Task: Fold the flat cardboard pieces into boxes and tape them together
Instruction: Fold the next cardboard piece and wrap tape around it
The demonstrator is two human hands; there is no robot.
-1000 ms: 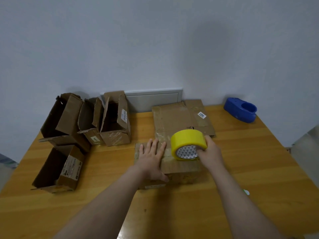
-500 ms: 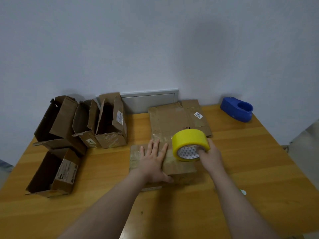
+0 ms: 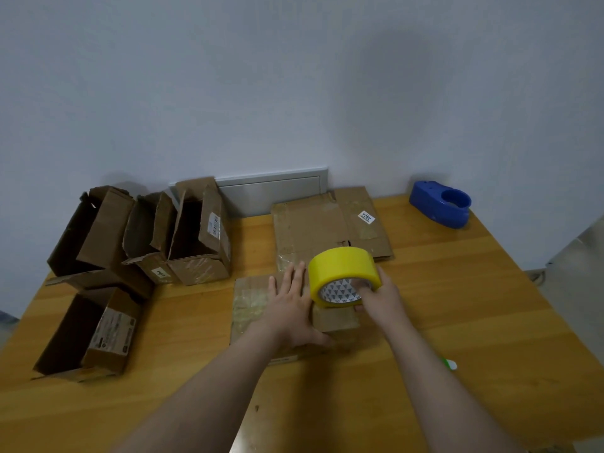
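box: [image 3: 261, 302] frame center, flat under your palm.
left hand: [image 3: 291, 305] fingers straight, pressing box top.
right hand: [image 3: 379, 299] gripping tape roll [image 3: 343, 273], thumb in core, just right of left hand.

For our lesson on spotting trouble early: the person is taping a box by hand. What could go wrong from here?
1. The left hand lies flat on the box beside the yellow tape roll; tape may catch its fingers.
2. The right hand holds the roll bare, the blue dispenser sitting apart at the far corner; the strip may run crooked or wrinkle.
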